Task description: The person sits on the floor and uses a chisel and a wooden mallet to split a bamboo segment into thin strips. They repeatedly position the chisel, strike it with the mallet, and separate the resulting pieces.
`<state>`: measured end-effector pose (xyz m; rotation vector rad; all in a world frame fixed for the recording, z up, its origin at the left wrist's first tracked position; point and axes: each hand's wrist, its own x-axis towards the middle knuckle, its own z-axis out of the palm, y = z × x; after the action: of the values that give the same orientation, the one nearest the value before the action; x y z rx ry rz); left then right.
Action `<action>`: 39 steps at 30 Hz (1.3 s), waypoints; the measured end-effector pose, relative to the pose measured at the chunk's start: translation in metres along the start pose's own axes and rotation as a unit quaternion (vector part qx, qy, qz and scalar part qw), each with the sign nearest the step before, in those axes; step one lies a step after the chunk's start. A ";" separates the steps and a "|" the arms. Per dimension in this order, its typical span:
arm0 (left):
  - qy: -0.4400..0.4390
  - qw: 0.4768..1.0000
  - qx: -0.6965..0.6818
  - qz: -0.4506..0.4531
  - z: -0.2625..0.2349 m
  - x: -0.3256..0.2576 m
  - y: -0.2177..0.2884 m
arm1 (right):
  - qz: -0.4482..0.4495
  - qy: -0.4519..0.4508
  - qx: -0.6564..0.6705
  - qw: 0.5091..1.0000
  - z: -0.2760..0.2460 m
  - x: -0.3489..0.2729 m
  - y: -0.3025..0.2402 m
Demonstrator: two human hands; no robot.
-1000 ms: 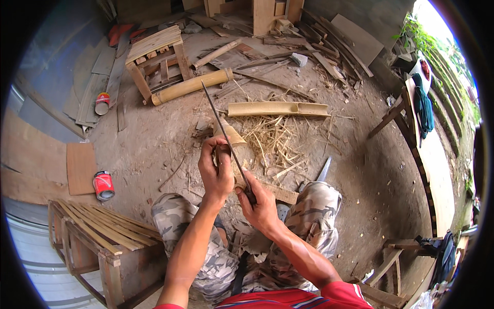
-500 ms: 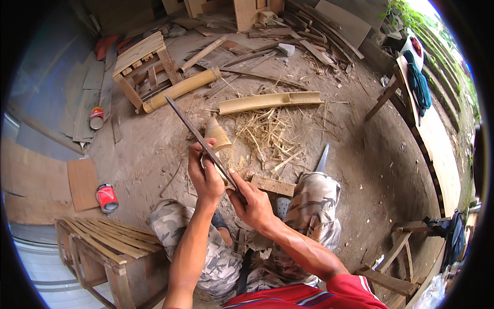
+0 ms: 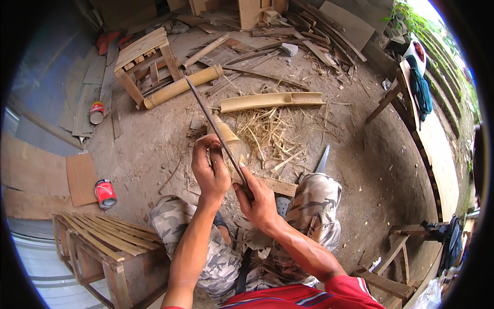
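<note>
My right hand [image 3: 257, 200] is closed around the lower end of a long, dark, straight-bladed knife [image 3: 208, 113]. Its blade slants up and to the left, seen nearly edge-on, and its handle is hidden in my fingers. Just left of the blade, my left hand [image 3: 212, 167] is closed, fingers curled. A pale, tapered bamboo piece [image 3: 226, 132] juts out beyond that hand and appears held in it, though the fingers hide the grip. The blade crosses in front of this piece; whether the two touch I cannot tell. A wooden block [image 3: 275, 185] lies behind my right hand.
Bamboo shavings [image 3: 262, 135] and a split bamboo length [image 3: 270, 102] lie ahead. Farther left are a bamboo pole [image 3: 182, 86] and a slatted stool [image 3: 146, 62]. A saw blade [image 3: 323, 158] lies by my right knee; a slatted bench [image 3: 108, 237] stands near left, a red can [image 3: 105, 193] beyond it.
The knife has swung to the right and stands steeper, its tip farther right and higher. My left hand and the bamboo piece have shifted slightly right; my right hand has moved only a little.
</note>
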<state>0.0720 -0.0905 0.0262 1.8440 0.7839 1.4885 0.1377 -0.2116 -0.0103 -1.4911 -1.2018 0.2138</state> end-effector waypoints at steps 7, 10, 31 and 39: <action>0.008 0.999 0.037 0.016 -0.003 0.002 0.001 | -0.001 -0.008 0.007 1.000 0.001 0.000 0.002; 0.005 0.999 0.042 0.021 -0.004 0.002 0.001 | 0.004 -0.011 0.011 1.000 0.002 0.000 0.002; 0.003 1.000 0.012 0.008 -0.002 -0.001 0.000 | 0.049 -0.039 0.036 0.997 -0.001 0.004 -0.005; 0.023 0.997 -0.063 -0.042 0.000 0.013 0.001 | 0.137 -0.040 0.016 0.990 -0.007 0.014 -0.010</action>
<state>0.0740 -0.0811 0.0346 1.6687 0.7630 1.4970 0.1436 -0.2074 0.0069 -1.6298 -1.0483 0.4802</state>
